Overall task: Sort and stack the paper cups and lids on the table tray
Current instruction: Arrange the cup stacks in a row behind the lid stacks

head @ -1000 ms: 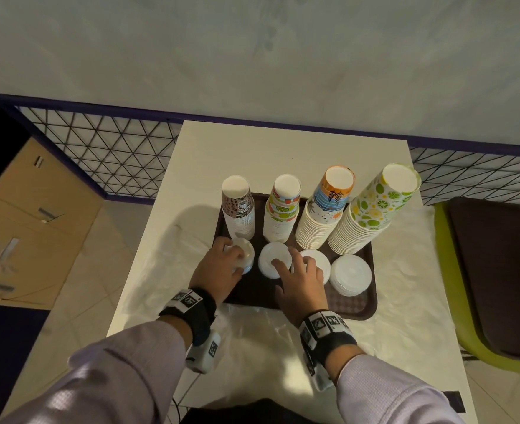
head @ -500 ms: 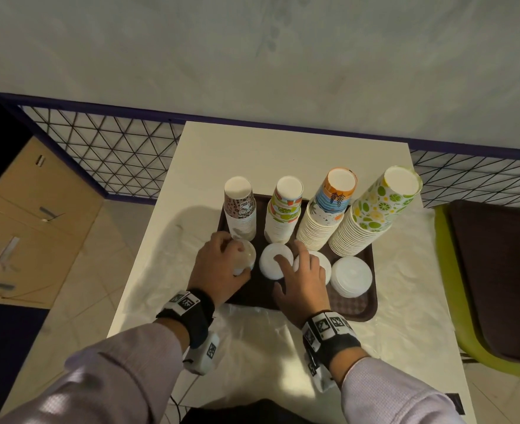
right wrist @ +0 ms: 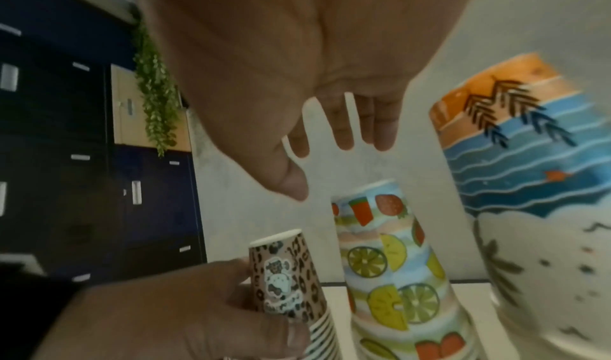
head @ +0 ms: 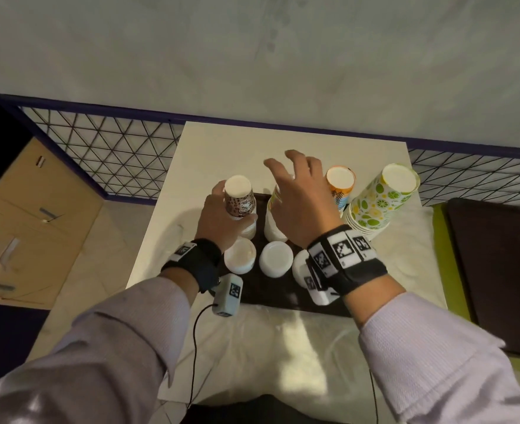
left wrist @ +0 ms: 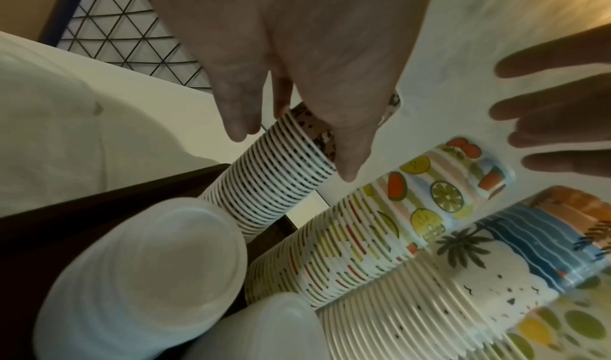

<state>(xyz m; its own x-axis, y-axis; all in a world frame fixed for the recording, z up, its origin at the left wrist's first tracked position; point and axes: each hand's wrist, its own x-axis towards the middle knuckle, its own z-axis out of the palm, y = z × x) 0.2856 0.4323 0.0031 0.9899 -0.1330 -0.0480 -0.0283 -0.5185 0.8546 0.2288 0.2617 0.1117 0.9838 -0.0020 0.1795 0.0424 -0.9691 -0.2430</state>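
A dark brown tray (head: 278, 296) holds four upside-down cup stacks at the back and white lid stacks (head: 276, 259) in front. My left hand (head: 222, 212) grips the leopard-print stack (head: 240, 203) near its top, fingers curled round it (left wrist: 347, 154). My right hand (head: 295, 191) hovers open, fingers spread, over the fruit-print stack (right wrist: 380, 248) and hides most of it in the head view. It holds nothing. The orange-and-blue beach stack (head: 339, 185) and the lime-print stack (head: 381, 200) stand to the right, untouched.
The tray sits on a white table (head: 237, 148) with a crumpled white cloth (head: 283, 347) over its near part. A wire-mesh fence (head: 114, 154) runs behind. A green chair with a dark cushion (head: 497, 270) is at the right, and cardboard boxes (head: 38, 224) are at the left.
Both hands left the lid stacks and moved forward to the cups. The left hand took hold of the leopard-print stack. The right hand rose above the fruit-print stack.
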